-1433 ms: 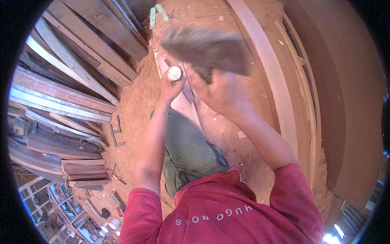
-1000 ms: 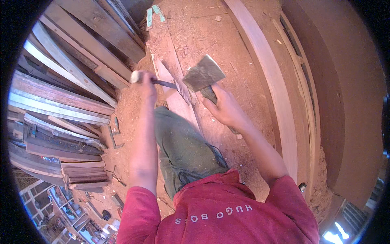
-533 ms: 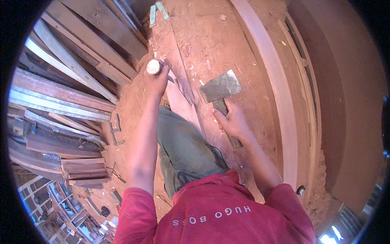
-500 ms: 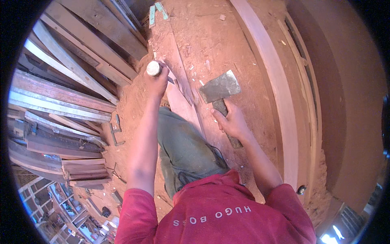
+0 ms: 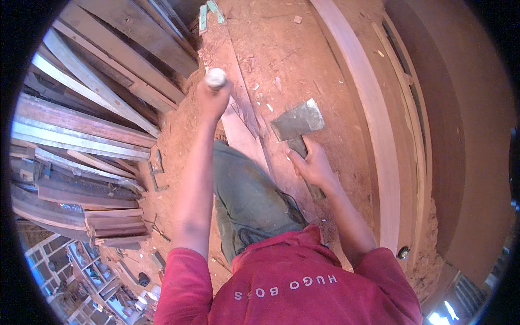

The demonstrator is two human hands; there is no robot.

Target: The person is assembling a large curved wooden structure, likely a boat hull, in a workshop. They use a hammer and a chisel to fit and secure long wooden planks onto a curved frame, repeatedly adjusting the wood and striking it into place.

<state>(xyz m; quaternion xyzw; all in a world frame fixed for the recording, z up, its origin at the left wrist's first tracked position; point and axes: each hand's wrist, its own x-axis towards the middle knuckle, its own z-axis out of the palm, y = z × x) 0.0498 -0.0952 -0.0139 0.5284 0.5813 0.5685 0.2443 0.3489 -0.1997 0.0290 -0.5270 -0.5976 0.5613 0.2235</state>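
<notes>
Right hand (image 5: 313, 165) wrapped tight round the haft of a hatchet (image 5: 298, 125), just below the grey head; blade rests on the far board. Left hand (image 5: 212, 100) fisted round a pale-topped chisel handle (image 5: 215, 78), raised to the left of the hatchet. Light plank (image 5: 244, 135) lies between the hands, running far to near. Stacked timber (image 5: 81, 124) at left. Curved beam (image 5: 368, 130) at right.
</notes>
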